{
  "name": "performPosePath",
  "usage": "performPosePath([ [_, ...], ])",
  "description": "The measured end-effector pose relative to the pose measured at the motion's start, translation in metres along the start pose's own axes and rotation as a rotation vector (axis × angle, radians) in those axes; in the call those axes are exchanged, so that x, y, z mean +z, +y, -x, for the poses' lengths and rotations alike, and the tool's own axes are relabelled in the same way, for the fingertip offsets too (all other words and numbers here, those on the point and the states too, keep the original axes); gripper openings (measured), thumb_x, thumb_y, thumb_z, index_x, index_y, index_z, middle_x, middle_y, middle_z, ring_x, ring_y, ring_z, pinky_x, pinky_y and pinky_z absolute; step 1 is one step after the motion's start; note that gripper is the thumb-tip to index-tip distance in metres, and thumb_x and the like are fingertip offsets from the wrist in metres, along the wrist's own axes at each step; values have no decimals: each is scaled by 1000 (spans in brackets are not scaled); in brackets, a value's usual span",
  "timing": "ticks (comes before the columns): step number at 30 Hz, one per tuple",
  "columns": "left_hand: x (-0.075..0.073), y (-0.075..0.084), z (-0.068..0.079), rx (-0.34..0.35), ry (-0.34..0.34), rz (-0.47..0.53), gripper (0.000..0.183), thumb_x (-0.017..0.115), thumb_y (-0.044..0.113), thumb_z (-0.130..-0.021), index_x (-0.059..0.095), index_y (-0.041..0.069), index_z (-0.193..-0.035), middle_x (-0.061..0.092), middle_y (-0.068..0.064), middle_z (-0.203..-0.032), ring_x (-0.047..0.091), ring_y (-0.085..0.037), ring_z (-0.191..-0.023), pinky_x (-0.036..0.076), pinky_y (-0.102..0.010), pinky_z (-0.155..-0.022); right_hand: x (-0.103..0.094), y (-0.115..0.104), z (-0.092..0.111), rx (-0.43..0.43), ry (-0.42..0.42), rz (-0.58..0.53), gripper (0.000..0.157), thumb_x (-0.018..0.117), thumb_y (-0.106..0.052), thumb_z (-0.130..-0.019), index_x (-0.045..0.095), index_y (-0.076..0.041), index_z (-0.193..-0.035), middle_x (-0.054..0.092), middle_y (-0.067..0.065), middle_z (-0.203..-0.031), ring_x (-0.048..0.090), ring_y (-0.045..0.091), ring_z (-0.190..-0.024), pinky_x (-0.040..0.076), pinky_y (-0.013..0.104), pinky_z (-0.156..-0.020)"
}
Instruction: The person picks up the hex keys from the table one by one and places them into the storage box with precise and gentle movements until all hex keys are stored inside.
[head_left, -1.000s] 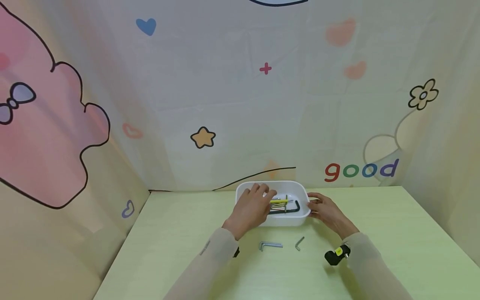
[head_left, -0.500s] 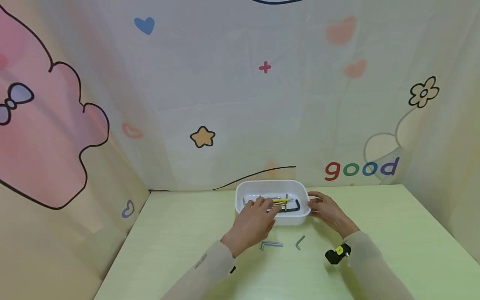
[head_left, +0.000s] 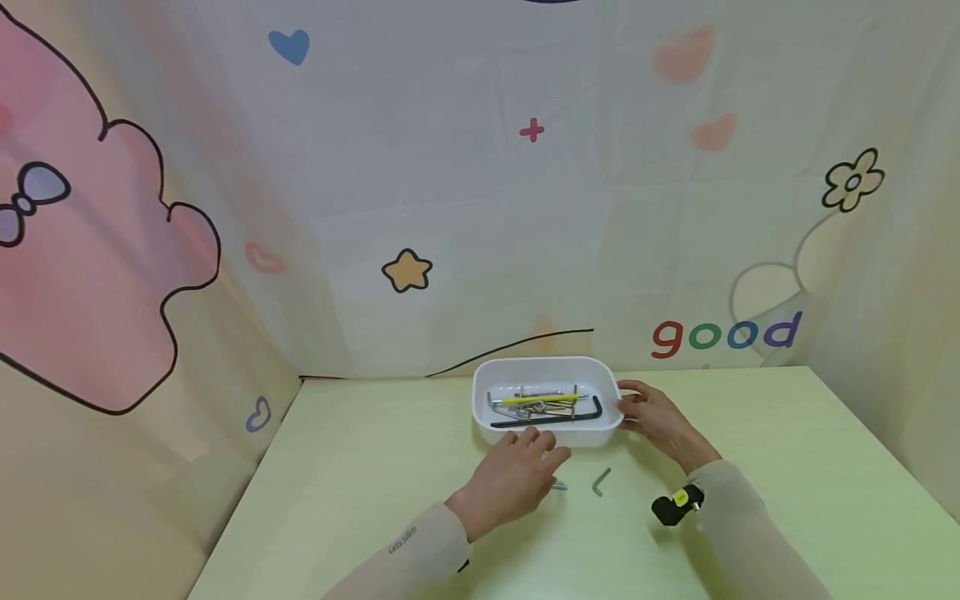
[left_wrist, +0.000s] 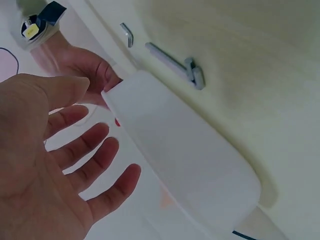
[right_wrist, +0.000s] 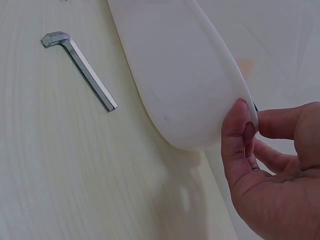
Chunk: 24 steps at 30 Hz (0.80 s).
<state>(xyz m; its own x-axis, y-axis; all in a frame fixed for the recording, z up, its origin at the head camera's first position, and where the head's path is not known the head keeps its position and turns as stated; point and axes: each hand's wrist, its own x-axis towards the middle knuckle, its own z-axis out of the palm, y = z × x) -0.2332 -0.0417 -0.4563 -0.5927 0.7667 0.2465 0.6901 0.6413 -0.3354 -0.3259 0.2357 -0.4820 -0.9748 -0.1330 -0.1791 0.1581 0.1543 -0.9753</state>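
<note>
My right hand (head_left: 660,425) pinches the right end of a white plastic tray (head_left: 588,438); the right wrist view shows thumb and fingers on either side of its rim. Inside lie a long black hex key (head_left: 543,421), a slim yellow rod with a metal tip (head_left: 542,400) and several small metal pieces. My left hand (head_left: 506,487) hovers before the tray, fingers spread and loosely bent, nothing in its grasp. Beneath it lie silver hex keys (left_wrist: 172,62), mostly hidden by the hand in the head view. A smaller hex key (right_wrist: 90,77) lies on the table to their right.
The pale green table (head_left: 360,458) ends at the back against a printed curtain (head_left: 480,208), close behind the tray. More curtain hangs along both sides. A small black device with a yellow label (head_left: 678,502) is worn at my right wrist.
My left hand has moved out of the tray, back toward me, and now covers most of the silver hex keys. My right hand keeps its hold on the tray's end.
</note>
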Motion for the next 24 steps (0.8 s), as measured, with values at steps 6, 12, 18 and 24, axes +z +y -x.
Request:
performPosePath([
  [6, 8, 2, 0, 39, -102, 61, 38, 63, 39, -94, 54, 29, -129, 59, 8, -117, 56, -12, -107, 50, -24, -79, 0, 0, 1, -16, -9, -3, 52, 46, -4, -100, 28, 3, -148, 50, 16, -119, 57, 17, -97, 56, 25, -82],
  [12, 20, 1, -2, 42, -163, 102, 40, 64, 39, -94, 53, 31, -132, 59, 9, -122, 55, -11, -111, 51, -26, -84, 0, 1, 1, -12, -6, -2, 52, 47, -5, -100, 28, 3, -148, 50, 16, -120, 57, 17, -97, 56, 25, -81],
  [18, 30, -1, -3, 37, -238, 121, 42, 64, 37, -94, 52, 32, -134, 58, 9, -124, 54, -12, -112, 51, -27, -89, 1, 0, 0, -3, 1, 1, 52, 47, -5, -100, 29, 3, -148, 50, 16, -120, 57, 17, -97, 56, 25, -81],
  [24, 34, -1, -2, 15, -286, 130, 39, 63, 33, -95, 53, 31, -133, 58, 9, -121, 56, -12, -111, 50, -27, -88, 1, 0, 1, -4, -3, -5, 52, 46, -4, -100, 29, 3, -148, 50, 17, -119, 57, 18, -97, 56, 26, -81],
])
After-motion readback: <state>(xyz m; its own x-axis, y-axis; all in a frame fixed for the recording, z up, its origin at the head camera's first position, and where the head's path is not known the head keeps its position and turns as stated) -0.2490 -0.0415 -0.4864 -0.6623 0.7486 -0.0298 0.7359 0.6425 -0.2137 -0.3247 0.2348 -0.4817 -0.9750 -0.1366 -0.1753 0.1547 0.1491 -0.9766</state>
